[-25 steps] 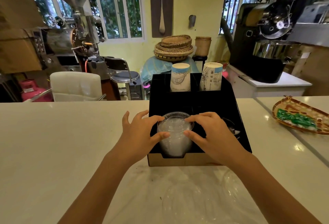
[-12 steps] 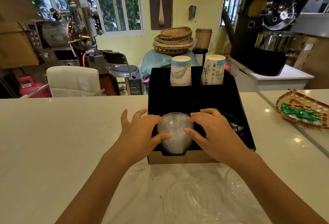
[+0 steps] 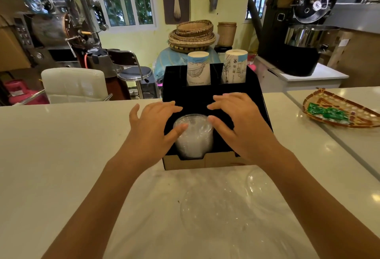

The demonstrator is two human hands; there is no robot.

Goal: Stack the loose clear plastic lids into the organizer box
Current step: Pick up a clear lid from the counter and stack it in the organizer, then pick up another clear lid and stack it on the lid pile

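Both hands, L [image 3: 153,127] & R [image 3: 238,127], fingers spread, thumbs touching stacked clear lids [image 3: 192,135] in black organizer box [image 3: 261,102]; neither grip clenched.

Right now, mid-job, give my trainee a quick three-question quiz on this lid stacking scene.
1. True or false: the stack of clear lids sits in a front slot of the organizer box.
2. How many paper cup stacks stand at the box's back?
3. Which thumb touches the lids: A left hand, B right hand, C both?

Key: 1 true. 2 two. 3 C.
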